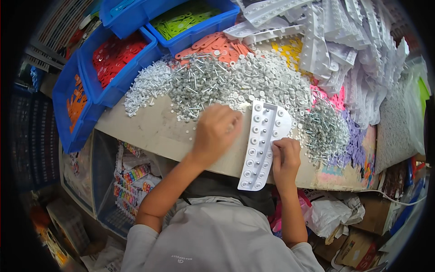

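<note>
Remotely, I see the right hand (287, 158) grip a white tray (261, 141); I can't tell whether the left hand (216, 134), near screws (199, 81), holds anything.

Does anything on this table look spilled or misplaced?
Slightly: a few small white bits lie on the bare tabletop near the left hand, apart from the heaps. Coral pieces lie loose, while red pieces sit in a blue bin.

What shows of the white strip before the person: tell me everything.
The white strip looks like molded plastic, long, with some rounded corners. Ringed round seats line both long sides, and shiny metal heads dot the channel between. It points away from the person, near end overhanging the table. The right hand holds its right edge.
</note>
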`<control>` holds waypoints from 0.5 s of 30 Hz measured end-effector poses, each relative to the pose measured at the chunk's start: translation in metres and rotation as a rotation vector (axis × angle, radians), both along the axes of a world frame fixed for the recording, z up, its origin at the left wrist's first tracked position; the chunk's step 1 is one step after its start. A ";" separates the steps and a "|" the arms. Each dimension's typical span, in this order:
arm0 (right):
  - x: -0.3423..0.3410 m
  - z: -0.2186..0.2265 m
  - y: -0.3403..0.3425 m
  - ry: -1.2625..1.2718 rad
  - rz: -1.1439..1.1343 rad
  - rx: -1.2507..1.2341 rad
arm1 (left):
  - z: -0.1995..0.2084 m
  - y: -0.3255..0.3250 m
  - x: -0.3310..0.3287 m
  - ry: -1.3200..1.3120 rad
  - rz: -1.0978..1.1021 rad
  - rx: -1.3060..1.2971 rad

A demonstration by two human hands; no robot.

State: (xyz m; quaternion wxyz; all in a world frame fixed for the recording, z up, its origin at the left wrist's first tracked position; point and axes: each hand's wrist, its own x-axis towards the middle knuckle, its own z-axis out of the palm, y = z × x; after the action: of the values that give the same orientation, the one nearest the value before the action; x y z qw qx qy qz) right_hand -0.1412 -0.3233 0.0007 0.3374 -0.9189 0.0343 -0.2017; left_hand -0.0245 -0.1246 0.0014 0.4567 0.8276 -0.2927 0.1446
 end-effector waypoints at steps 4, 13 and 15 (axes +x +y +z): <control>-0.007 -0.001 -0.009 -0.047 -0.041 0.007 | -0.002 0.026 0.030 -0.134 0.136 0.310; -0.004 0.019 -0.054 0.185 -0.212 -0.250 | -0.015 0.035 0.037 -0.189 0.057 0.461; 0.003 0.017 -0.056 0.138 -0.235 -0.292 | -0.018 0.036 0.037 -0.212 0.061 0.458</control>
State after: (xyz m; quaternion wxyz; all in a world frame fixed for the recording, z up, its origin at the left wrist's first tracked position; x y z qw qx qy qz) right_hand -0.1382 -0.3790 0.0180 0.1715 -0.9593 0.1348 -0.1793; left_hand 0.0127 -0.0883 -0.0161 0.2195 0.8981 -0.3389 0.1742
